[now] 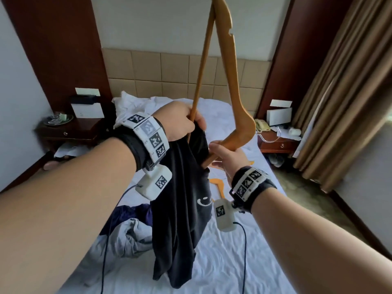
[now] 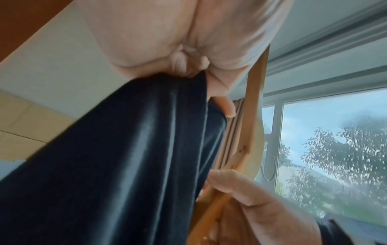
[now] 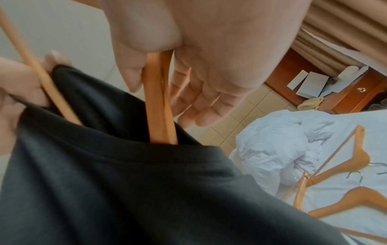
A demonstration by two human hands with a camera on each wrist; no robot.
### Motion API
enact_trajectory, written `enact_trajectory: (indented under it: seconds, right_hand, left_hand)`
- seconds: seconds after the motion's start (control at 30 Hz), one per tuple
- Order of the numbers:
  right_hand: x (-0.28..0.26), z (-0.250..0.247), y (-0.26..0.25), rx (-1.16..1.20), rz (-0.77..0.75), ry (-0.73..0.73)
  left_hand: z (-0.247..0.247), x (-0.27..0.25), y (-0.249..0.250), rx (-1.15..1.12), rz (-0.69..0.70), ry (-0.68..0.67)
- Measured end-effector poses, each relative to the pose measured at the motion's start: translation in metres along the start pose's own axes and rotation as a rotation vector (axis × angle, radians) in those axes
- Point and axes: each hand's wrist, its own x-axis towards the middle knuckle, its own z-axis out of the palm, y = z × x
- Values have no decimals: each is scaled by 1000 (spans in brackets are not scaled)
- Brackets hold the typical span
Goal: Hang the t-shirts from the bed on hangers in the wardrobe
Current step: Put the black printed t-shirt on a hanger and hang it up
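A wooden hanger (image 1: pixel 231 66) stands upended over the bed, one end of it pushed down into the collar of a black t-shirt (image 1: pixel 180 209) that hangs below. My left hand (image 1: pixel 186 124) grips the bunched collar together with the hanger's thin bar. My right hand (image 1: pixel 220 155) pinches the hanger's thick arm just above the collar; in the right wrist view the thumb (image 3: pixel 134 77) presses that hanger arm (image 3: pixel 159 99) against the nearly straight fingers. The t-shirt (image 2: pixel 125 165) fills the left wrist view. The hanger's hook is out of frame.
Two more wooden hangers (image 3: pixel 335 165) lie on the white bed sheet (image 1: pixel 222 262) to the right. Grey and purple clothes (image 1: pixel 131 236) are heaped at the bed's near left. Bedside tables (image 1: pixel 70 132) (image 1: pixel 280 143) flank the bed; curtains (image 1: pixel 350 92) hang on the right.
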Motion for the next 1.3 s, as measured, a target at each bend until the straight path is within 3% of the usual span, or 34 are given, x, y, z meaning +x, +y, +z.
enact_trajectory:
  seconds: [0.17, 0.33, 0.5, 0.67, 0.8, 0.93, 1.13, 1.3]
  right_hand:
    - [3, 3, 5, -165, -41, 53]
    - [12, -11, 17, -329, 18, 91]
    - [24, -47, 30, -531, 140, 201]
    - [39, -81, 41, -656, 183, 208]
    - [51, -105, 41, -625, 143, 160]
    - [67, -129, 46, -578, 120, 134]
    - [92, -171, 73, -701, 142, 119]
    - [106, -181, 88, -799, 186, 18]
  left_hand:
    - [-22, 8, -9, -217, -25, 146]
    - [-39, 5, -12, -191, -86, 116]
    - [-34, 9, -28, -162, -234, 245]
    - [-6, 20, -50, -129, -284, 180]
    - [20, 33, -46, -5, -394, 189]
    - [44, 54, -43, 23, -406, 189]
    - [80, 69, -62, 37, -457, 44]
    - [103, 64, -80, 33, -549, 79]
